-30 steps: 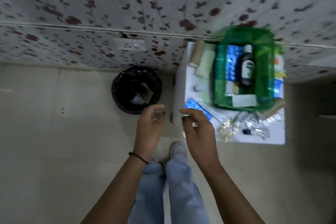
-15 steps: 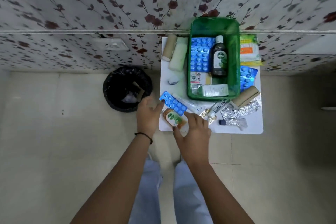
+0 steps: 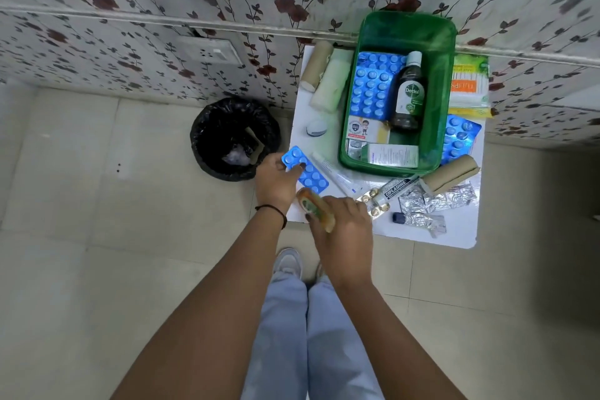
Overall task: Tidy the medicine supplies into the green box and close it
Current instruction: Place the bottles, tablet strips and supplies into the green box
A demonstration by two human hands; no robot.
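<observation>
Right hand (image 3: 344,237) clamped the small orange bottle (image 3: 316,208); left hand (image 3: 276,180) pinched the blue blister strip (image 3: 305,169). Best lifted clear, then lowered flat into the green box (image 3: 443,101).

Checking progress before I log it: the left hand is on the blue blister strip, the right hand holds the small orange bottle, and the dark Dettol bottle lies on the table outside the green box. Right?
Not quite. In the head view the dark Dettol bottle lies inside the green box. The left hand on the blue blister strip and the right hand holding the small orange bottle are correct.
</observation>
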